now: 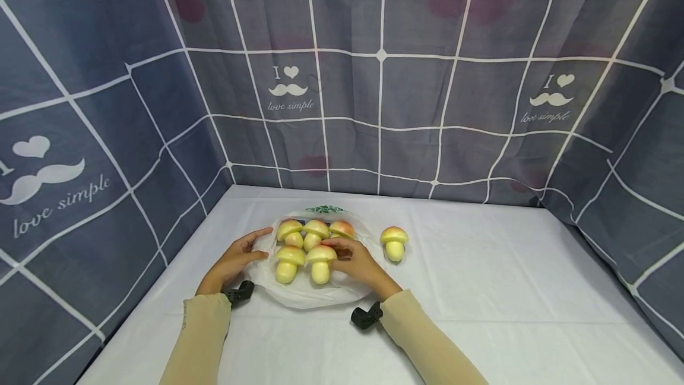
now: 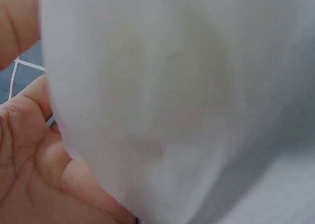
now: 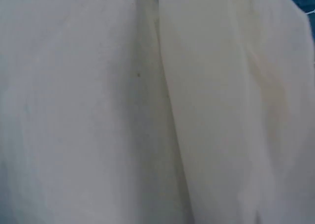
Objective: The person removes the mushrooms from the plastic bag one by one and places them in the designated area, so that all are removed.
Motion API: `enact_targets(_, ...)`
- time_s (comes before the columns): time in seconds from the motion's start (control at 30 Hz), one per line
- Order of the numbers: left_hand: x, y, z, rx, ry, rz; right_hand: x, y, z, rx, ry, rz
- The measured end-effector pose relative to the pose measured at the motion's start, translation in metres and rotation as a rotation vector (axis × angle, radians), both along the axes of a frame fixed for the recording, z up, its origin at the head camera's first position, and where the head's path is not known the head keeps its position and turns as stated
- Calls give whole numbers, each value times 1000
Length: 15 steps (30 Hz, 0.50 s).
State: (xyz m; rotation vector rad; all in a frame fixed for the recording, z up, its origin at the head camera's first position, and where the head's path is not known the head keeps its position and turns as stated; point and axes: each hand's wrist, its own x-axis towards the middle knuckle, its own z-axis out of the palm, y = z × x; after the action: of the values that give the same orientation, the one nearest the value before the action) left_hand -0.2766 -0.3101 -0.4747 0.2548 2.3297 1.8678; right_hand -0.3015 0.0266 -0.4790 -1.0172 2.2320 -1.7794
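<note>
A white plastic bag [image 1: 299, 297] lies spread on the table with several yellow mushroom-shaped pieces in it, their caps tinged red. My right hand [image 1: 359, 263] reaches into the bag and pinches the front right mushroom-shaped piece [image 1: 320, 272] at its cap. Beside that one stands another mushroom-shaped piece [image 1: 287, 266]. At the bag's left rim, my left hand [image 1: 239, 257] touches the film with thumb and fingers spread apart. Bag film [image 2: 147, 86] covers most of the left wrist view, next to the palm [image 2: 29, 160]. In the right wrist view, bag film [image 3: 211, 96] hides the right hand.
A single mushroom-shaped piece [image 1: 395, 245] stands on the white tablecloth [image 1: 481, 290], right of the bag. Dark checked curtains [image 1: 347, 88] enclose the table's back and sides. Black wrist devices [image 1: 366, 316] sit below both hands.
</note>
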Motion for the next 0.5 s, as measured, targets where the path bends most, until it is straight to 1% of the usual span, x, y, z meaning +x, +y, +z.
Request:
enact_targets(0.2, -1, -1, -1, 3, 9, -3, 0, 5, 2, 0, 9, -14)
enact_targets(0.5, -3, -1, -3, 10, 8, -2, -2, 13, 4, -42, -13, -26)
